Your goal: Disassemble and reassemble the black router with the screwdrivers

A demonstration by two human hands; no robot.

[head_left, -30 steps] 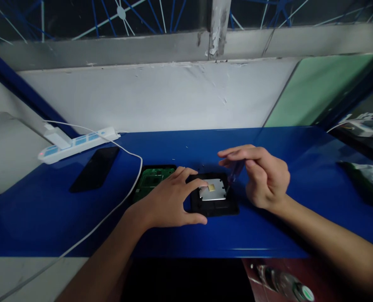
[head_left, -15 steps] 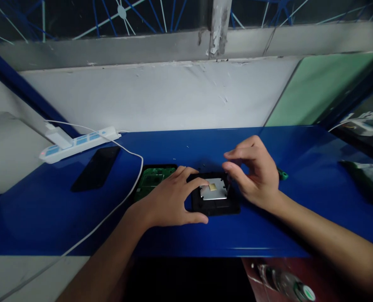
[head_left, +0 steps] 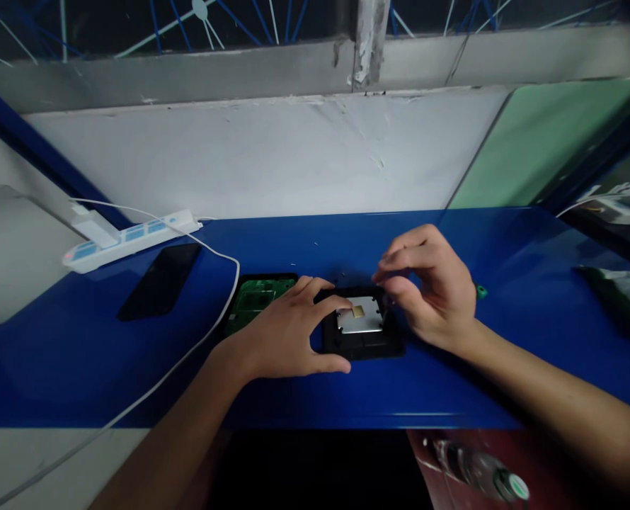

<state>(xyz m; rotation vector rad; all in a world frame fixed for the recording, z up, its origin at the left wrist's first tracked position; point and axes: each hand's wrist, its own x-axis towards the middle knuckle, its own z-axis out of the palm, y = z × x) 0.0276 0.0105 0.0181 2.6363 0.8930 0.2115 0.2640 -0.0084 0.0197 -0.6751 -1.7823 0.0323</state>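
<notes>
A black square device (head_left: 362, 343) with a silver metal plate (head_left: 360, 316) on top lies on the blue bench (head_left: 453, 382). My left hand (head_left: 288, 333) straddles its left side, with the thumb at the front edge and the index finger at the back edge, holding it still. My right hand (head_left: 432, 287) hovers over the device's right edge. Its fingers are pinched on a thin tool that looks like a small screwdriver, and the tip points down at the plate's right side. A green circuit board (head_left: 256, 301) in a black shell lies just left of my left hand.
A white power strip (head_left: 129, 239) with a white cable (head_left: 187, 358) sits at the back left, next to a dark phone (head_left: 161, 280). A small green-tipped object (head_left: 480, 290) lies behind my right hand. A plastic bottle (head_left: 479, 474) lies below the bench edge, and a bag (head_left: 623, 297) is at the far right.
My right hand has closed from a loose hold into a pinch and moved left and down to the device's right edge. My left hand has stayed on the device.
</notes>
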